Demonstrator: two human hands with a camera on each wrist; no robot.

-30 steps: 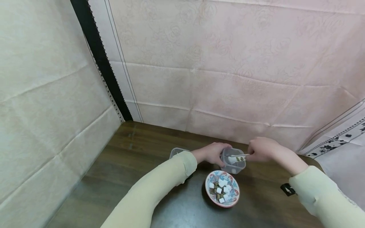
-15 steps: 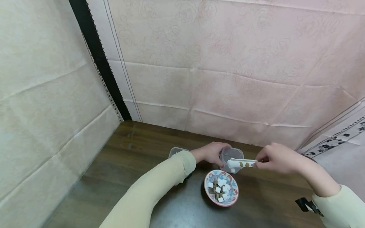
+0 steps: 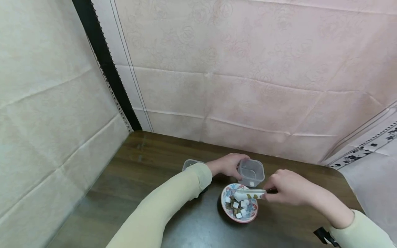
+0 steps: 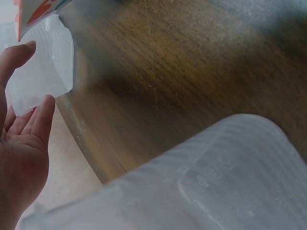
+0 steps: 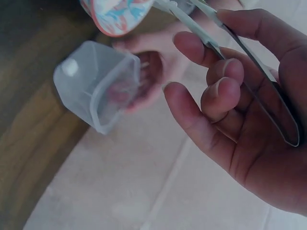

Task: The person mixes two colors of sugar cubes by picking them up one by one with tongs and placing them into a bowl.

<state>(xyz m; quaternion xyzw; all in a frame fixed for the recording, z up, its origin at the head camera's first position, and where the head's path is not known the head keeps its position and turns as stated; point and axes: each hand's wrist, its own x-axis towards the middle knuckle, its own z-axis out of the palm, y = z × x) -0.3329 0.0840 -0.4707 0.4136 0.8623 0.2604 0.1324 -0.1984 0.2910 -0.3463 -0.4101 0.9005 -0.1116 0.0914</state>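
My right hand (image 3: 288, 187) holds a pair of tongs (image 5: 240, 52) with pale, leaf-patterned arms. Their tips are over the patterned bowl (image 3: 225, 213), and I cannot tell whether they grip a piece. White and brown cubes (image 3: 236, 205) lie in the bowl. My left hand (image 3: 228, 164) grips the left side of a clear plastic container (image 3: 252, 168) just behind the bowl, thumb and fingers around its wall. One white cube (image 5: 70, 67) sits low in that container.
A second clear container (image 4: 216, 182) stands left of my left hand, partly hidden by the sleeve in the head view. The wooden table (image 3: 149, 162) ends at a pink cloth backdrop (image 3: 248, 86) behind the containers.
My right hand has drawn the tongs out of the clear container, first to the right, then forward-left to over the bowl. My left hand stays on the container.
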